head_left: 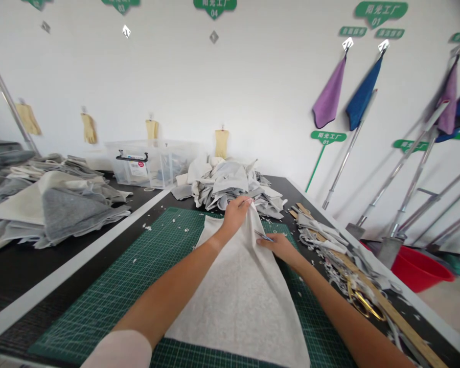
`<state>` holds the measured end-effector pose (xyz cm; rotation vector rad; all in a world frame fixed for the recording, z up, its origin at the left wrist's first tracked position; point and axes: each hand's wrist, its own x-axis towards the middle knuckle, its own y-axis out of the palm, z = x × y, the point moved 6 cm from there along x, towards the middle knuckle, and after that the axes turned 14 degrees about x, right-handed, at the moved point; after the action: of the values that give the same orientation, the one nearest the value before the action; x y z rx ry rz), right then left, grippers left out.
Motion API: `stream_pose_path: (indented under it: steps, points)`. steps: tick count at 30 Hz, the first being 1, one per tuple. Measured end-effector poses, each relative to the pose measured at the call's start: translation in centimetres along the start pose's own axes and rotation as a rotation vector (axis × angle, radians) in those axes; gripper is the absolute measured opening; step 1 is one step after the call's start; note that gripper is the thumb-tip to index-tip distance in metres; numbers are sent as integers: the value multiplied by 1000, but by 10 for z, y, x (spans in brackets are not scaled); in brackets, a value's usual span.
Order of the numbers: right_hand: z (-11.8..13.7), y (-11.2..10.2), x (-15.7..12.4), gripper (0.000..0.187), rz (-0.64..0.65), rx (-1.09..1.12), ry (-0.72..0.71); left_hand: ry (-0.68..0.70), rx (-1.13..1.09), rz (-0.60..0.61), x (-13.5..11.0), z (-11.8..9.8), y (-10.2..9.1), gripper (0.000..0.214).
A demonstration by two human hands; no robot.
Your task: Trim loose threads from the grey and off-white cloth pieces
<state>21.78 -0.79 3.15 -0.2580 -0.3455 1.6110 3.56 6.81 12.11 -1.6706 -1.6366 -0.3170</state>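
Green cutting mat (99,301) on a black work table (279,191), white fabric sheet (233,301) spread across it

Red plastic basin (417,268) on the floor at 3 o'clock; heap of grey-white fabric offcuts (230,184) at 12 o'clock; gold-handled scissors (362,304) and a wooden ruler (396,319) at 4 o'clock; sheet at 6 o'clock. Left hand (235,214): fingers closed, pinching the sheet's far end. Right hand (278,248): fingers extended over the sheet, right at a small metal tool (263,235), any grip on it impossible to tell.
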Motion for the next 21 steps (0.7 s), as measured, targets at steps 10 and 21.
stream_pose_path:
  steps: [10,21]
  points:
    - [29,7,-25,33,307,-201,0,208,188,-306,34,-100,-116,26]
    - [52,-28,-29,31,215,-166,-11,280,262,-526,35,-152,-204,28]
